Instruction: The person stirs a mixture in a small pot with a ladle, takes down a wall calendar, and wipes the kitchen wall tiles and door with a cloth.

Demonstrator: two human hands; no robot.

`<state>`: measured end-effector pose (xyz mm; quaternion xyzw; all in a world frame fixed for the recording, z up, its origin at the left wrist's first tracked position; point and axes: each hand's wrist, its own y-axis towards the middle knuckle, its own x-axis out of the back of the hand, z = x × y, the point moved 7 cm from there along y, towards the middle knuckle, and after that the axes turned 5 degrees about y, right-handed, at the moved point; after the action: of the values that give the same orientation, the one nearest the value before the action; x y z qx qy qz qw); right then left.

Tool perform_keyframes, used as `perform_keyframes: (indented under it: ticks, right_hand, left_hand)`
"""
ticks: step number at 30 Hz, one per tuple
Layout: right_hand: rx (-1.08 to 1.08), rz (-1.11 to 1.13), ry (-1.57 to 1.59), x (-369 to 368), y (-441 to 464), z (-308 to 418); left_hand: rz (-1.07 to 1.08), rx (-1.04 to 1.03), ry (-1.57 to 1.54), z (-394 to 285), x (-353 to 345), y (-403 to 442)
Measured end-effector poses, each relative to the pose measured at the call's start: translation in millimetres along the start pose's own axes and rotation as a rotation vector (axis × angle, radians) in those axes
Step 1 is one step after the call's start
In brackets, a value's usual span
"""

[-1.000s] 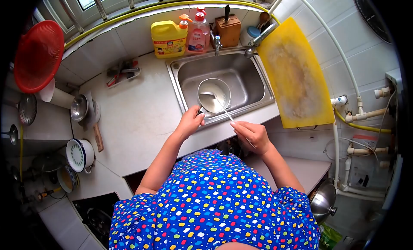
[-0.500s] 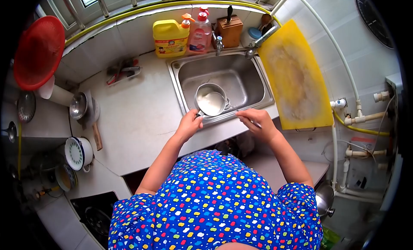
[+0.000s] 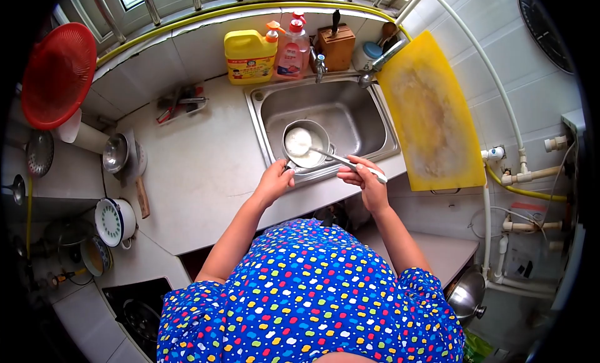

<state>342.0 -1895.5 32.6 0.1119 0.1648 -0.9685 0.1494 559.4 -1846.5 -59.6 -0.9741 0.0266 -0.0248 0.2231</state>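
A small metal pot [image 3: 326, 138] with whitish liquid in it is held over the near left part of the sink [image 3: 362, 129]. My left hand [image 3: 274, 182] is closed at the pot's near-left edge, on what seems to be its handle. In my right hand [image 3: 369, 187] is a long-handled ladle [image 3: 339, 159], gripped by its light handle. The ladle's round bowl sits inside the pot and appears filled with the white liquid. My fingers partly hide the grips.
A yellow detergent jug [image 3: 250, 55], a pink soap bottle [image 3: 291, 54] and a knife block [image 3: 335, 47] stand behind the sink. A yellow cutting board [image 3: 431, 113] leans at the right. A cleaver [image 3: 134, 166] and an enamel pot [image 3: 114, 222] are at the left.
My right hand has turned and tilted the ladle. Its bowl has come up to the liquid's surface in the pot, and its handle now shows clearly. My left hand stays put.
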Motion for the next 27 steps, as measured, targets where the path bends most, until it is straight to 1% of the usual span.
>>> perform_keyframes:
  ticks: [1, 3, 4, 5, 8, 9, 11, 12, 15, 16, 17, 19, 20, 21, 23, 25, 27]
  right_hand:
    - [0.001, 0.001, 0.0, -3, -3, 3]
    - [0.208, 0.066, -0.274, -16, -10, 22]
    - [0.275, 0.104, -0.3, -22, -12, 31]
    - [0.275, 0.102, -0.302, -21, -12, 34]
    - [0.733, 0.214, -0.835, -47, -26, 67]
    - [0.734, 0.213, -0.835, -49, -26, 69]
    - [0.887, 0.259, -1.112, -62, -31, 67]
    - [0.895, 0.277, -1.219, -64, -31, 63]
    - [0.832, 0.269, -1.263, -53, -22, 39]
    - [0.767, 0.253, -1.128, -47, -19, 33]
    - [0.767, 0.258, -1.129, -50, -23, 22]
    - [0.161, -0.058, -0.223, -18, -10, -8]
    - [0.056, -0.114, -0.141, -16, -9, -15]
    - [0.056, -0.115, -0.143, -16, -9, -17]
    - [-0.022, -0.146, 0.125, -12, -9, -29]
    - [-0.008, -0.142, 0.09, -19, -14, -23]
    - [0.09, -0.121, -0.044, -23, -18, -6]
  left_hand:
    - [-0.007, -0.006, -0.013, -1, 1, 2]
    - [-0.016, -0.016, 0.024, -3, 3, 6]
    - [-0.023, -0.024, 0.059, -5, 3, 9]
    - [-0.021, -0.025, 0.058, -8, 3, 11]
    - [-0.039, -0.046, 0.021, -15, 6, 11]
    - [-0.035, -0.04, 0.011, -15, 7, 11]
    - [-0.03, -0.038, 0.004, -17, 6, 11]
    - [-0.033, -0.048, -0.015, -17, 6, 10]
    - [-0.042, -0.069, -0.033, -12, 3, 14]
    - [-0.048, -0.079, -0.034, -12, 3, 15]
    - [-0.052, -0.078, -0.037, -10, 3, 14]
    - [-0.068, -0.029, 0.01, -11, 5, 14]
    - [-0.066, -0.032, 0.007, -9, 7, 12]
    - [-0.059, -0.016, -0.019, -5, 6, 13]
    - [-0.055, 0.002, -0.045, 1, 7, 16]
    - [-0.04, 0.018, -0.016, 4, 9, 17]
    - [-0.055, 0.025, -0.022, 3, 12, 13]
